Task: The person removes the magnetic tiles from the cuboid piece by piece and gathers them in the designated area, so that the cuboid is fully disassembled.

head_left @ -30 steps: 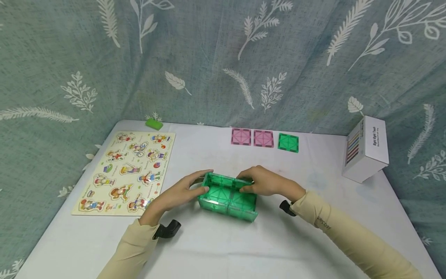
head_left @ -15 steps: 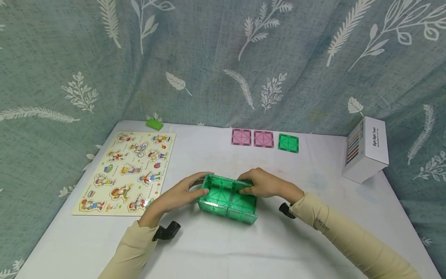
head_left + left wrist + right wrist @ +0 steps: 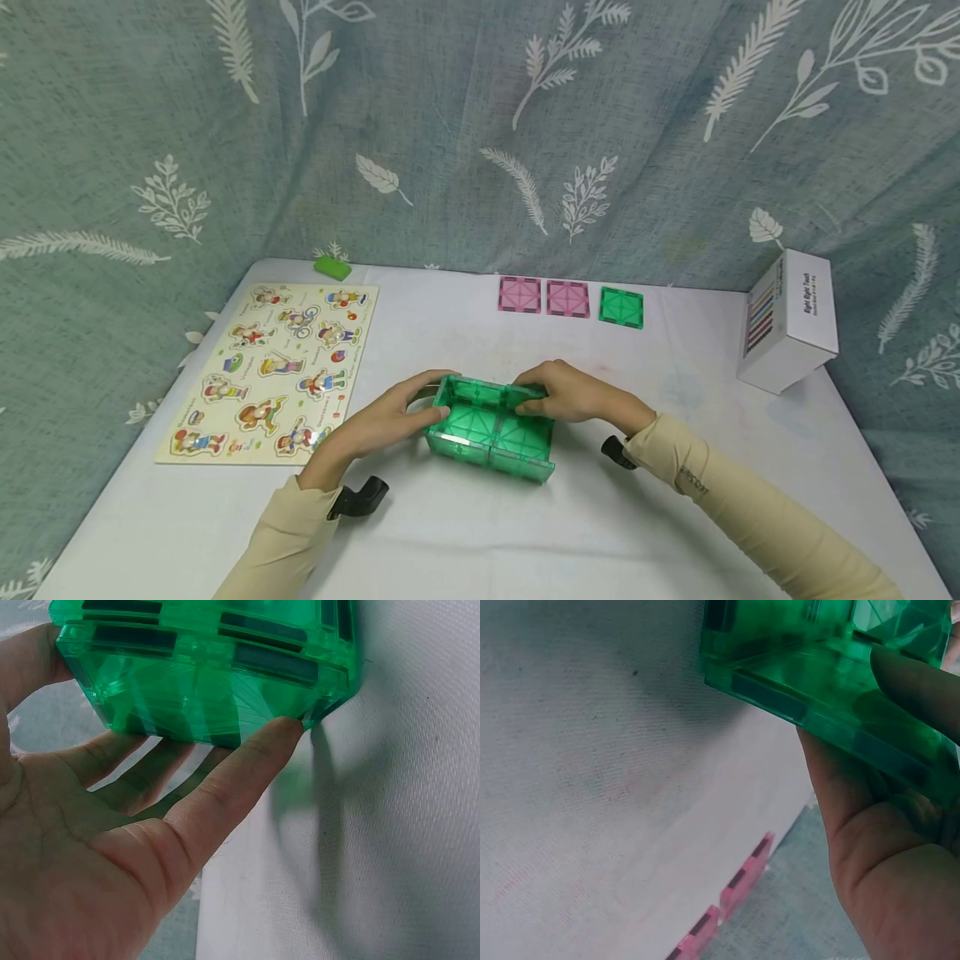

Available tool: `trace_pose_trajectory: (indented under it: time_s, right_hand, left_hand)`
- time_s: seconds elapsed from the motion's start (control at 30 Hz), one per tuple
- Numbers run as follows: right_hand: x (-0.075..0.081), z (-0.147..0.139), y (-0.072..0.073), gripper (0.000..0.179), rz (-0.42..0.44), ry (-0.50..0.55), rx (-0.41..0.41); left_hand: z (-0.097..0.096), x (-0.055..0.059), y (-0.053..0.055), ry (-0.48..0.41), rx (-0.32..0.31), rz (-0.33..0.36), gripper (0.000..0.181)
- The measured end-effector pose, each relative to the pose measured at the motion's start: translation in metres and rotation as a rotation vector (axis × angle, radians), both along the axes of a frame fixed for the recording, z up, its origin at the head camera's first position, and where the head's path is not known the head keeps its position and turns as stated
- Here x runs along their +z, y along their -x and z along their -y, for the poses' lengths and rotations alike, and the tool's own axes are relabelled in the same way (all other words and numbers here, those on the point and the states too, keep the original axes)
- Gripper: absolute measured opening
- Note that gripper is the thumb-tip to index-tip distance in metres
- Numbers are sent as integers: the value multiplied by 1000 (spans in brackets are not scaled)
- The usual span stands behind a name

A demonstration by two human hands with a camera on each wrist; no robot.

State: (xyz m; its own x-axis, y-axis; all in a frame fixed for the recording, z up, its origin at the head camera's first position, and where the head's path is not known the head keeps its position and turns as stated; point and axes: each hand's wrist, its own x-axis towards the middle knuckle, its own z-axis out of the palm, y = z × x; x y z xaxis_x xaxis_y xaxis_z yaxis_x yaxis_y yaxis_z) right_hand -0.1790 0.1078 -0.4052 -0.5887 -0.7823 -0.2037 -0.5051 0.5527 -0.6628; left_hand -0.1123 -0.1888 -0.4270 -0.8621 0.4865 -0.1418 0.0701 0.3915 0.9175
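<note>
At the centre of the white table, in the head view, is an open-topped box of clear green magnetic tiles (image 3: 480, 455). Its right end has no wall. My left hand (image 3: 384, 421) holds the left end, its thumb at the near-left rim and other fingers reaching behind. The left wrist view has a fingertip (image 3: 281, 733) against the end wall's lower corner. With the thumb inside and fingers behind, my right hand (image 3: 572, 395) pinches the back wall near the right end. The right wrist view shows that thumb (image 3: 919, 690) over the green wall; some fingertips are hidden.
Two pink tiles (image 3: 520, 294) and a loose green tile (image 3: 621, 307) lie flat at the back. A picture puzzle board (image 3: 262, 375) is at the left, with a green block (image 3: 332, 267) behind it. A white box (image 3: 787, 325) stands at the right, before a patterned curtain (image 3: 450, 125).
The green tile box and both hands have shifted very slightly toward the near side since a second ago. Both holds look the same, and nothing else has moved.
</note>
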Motion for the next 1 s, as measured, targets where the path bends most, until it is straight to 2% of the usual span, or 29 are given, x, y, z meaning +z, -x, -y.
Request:
trace_pose_trajectory:
  time_s: [0.3,1.0]
  right_hand:
    - [-6,-2,6,11,59,24,-15]
    - [-13,-5,7,13,89,68,-58]
  left_hand:
    - [0,-1,-1,0,6,13,55]
    - [0,-1,-1,14,7,5,52]
